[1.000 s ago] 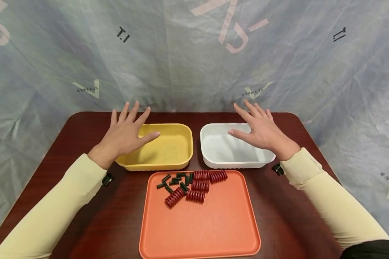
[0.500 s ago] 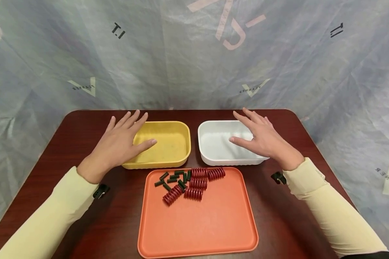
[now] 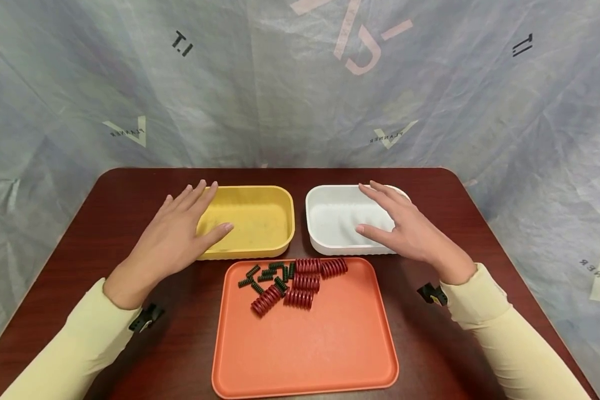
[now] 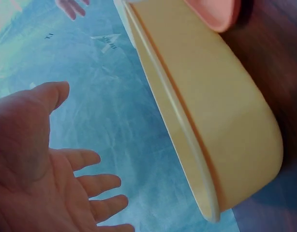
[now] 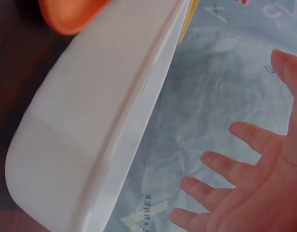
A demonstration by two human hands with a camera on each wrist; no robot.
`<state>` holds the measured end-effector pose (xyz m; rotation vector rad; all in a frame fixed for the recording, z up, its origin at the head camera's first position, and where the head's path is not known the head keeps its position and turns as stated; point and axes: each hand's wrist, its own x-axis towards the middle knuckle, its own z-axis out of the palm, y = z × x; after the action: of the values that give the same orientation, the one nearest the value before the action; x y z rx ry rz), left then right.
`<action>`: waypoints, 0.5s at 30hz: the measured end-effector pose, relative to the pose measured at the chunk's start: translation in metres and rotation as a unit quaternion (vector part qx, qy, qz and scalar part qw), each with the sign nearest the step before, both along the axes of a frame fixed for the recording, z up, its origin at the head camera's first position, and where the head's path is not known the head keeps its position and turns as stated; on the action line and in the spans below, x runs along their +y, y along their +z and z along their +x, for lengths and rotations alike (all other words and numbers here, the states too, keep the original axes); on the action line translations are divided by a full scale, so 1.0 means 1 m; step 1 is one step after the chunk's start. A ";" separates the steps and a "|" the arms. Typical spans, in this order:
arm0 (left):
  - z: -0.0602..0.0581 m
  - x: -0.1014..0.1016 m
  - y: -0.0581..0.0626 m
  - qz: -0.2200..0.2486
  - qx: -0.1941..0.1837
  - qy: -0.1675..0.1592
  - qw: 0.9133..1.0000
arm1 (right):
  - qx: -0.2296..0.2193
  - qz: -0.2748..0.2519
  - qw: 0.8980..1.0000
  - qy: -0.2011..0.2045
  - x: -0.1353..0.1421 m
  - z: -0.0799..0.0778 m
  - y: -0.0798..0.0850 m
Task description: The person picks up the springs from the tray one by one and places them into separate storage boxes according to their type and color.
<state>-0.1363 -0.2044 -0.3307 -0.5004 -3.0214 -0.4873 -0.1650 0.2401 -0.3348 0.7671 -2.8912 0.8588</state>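
Note:
My left hand (image 3: 172, 239) hovers over the left end of a yellow bin (image 3: 250, 253), fingers spread and holding nothing. Above the right part of a white bin (image 3: 330, 244) is my right hand (image 3: 410, 228), also spread and bare. Both wrist views show each palm apart from the bin's rim. In front of the bins, an orange tray (image 3: 305, 350) carries several thick red springs (image 3: 299, 299) and several small dark green springs (image 3: 267, 278), bunched toward its far left. The insides of both bins show no contents where visible.
The dark red-brown table (image 3: 145, 183) ends at a back edge just behind the bins. A grey printed sheet (image 3: 280, 100) hangs behind and at both sides. A narrow gap separates the two bins, and the tray lies close to their front walls.
Both hands have drawn back toward the body and lower, fingers still spread. The view has tilted slightly down, then held steady. Springs, tray and bins stay in place.

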 end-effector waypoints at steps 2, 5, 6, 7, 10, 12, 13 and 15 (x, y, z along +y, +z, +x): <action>0.005 0.000 0.000 0.016 -0.005 -0.003 1.000 | 0.006 -0.006 1.000 0.004 0.000 0.004 -0.001; 0.011 0.001 0.000 0.039 -0.012 -0.008 0.999 | 0.008 -0.009 1.000 0.006 -0.001 0.011 -0.002; 0.014 0.001 0.000 0.046 -0.012 -0.010 0.999 | 0.008 -0.010 1.000 0.007 -0.001 0.013 -0.002; 0.017 0.001 0.000 0.055 -0.012 -0.010 0.998 | 0.009 -0.012 1.000 0.007 -0.001 0.015 -0.002; 0.027 0.002 -0.001 0.083 -0.009 -0.002 0.996 | 0.012 -0.015 1.000 0.010 -0.002 0.019 -0.002; 0.034 0.002 -0.002 0.100 -0.004 0.008 0.995 | 0.013 -0.018 1.000 0.013 -0.002 0.022 -0.002; 0.037 0.002 -0.002 0.108 -0.002 0.014 0.994 | 0.013 -0.018 1.000 0.014 -0.002 0.024 -0.003; 0.044 0.003 -0.003 0.121 0.004 0.025 0.992 | 0.010 -0.022 1.000 0.015 -0.002 0.026 -0.003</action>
<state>-0.0927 -0.2017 -0.3335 -0.4073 -2.9033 -0.8314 -0.1387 0.2379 -0.3375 0.8127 -2.8403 0.9076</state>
